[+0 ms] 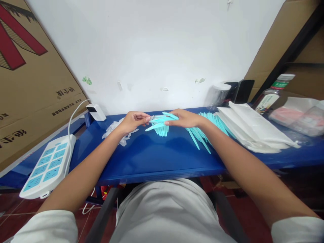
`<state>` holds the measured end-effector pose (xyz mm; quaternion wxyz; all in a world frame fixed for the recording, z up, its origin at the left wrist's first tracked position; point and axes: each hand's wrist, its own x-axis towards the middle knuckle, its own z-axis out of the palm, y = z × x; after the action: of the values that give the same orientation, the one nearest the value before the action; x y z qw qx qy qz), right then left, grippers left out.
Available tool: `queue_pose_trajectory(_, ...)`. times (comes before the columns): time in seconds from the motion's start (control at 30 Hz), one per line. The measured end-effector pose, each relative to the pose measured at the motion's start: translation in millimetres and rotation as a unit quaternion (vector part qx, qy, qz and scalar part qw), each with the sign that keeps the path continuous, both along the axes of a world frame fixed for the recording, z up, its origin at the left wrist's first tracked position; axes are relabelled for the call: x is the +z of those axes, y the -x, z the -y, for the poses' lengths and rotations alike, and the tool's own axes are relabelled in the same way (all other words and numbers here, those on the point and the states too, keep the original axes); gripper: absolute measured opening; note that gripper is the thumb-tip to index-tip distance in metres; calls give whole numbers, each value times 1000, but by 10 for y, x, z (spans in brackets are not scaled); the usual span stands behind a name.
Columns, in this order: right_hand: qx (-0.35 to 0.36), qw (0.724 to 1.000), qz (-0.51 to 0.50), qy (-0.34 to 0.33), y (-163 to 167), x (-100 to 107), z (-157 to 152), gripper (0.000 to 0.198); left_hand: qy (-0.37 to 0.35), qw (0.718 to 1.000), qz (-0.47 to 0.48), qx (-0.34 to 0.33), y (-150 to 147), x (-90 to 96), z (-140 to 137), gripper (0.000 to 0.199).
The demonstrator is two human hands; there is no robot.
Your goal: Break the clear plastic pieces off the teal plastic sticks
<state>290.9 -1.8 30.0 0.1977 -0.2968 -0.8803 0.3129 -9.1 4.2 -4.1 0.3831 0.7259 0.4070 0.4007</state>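
Note:
My left hand (136, 121) is closed in a pinch at the end of a turquoise stick, on what looks like a small clear plastic cap (152, 117). My right hand (183, 118) is closed around several slim turquoise plastic sticks (158, 126), which resemble eyebrow razors and point left. Beneath them, a row of similar sticks (162, 131) lies on the blue table (152, 162). Behind my left wrist is a pile of small clear plastic pieces (111, 129). A larger heap of turquoise sticks (196, 136) lies partly hidden under my right forearm.
At left are a white power strip (47, 165), a small white device (96, 112) with a cable, and a large cardboard box (32, 84). To the right lie white bags (255, 125), a clear jar (219, 94), a bottle (272, 92) and a plastic package (298, 116). A white wall (162, 50) stands behind.

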Motion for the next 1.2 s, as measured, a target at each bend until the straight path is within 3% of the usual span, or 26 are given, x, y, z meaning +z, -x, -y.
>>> queue_pose_trajectory(0.53, 15, 999, -48, 15, 8, -2, 9, 52, 35, 999, 31, 22, 7, 50, 26, 52)
queue_pose_trajectory(1.2, 42, 996, -75, 3, 22, 18, 20, 45, -9, 999, 15, 31, 52, 49, 0, 51)
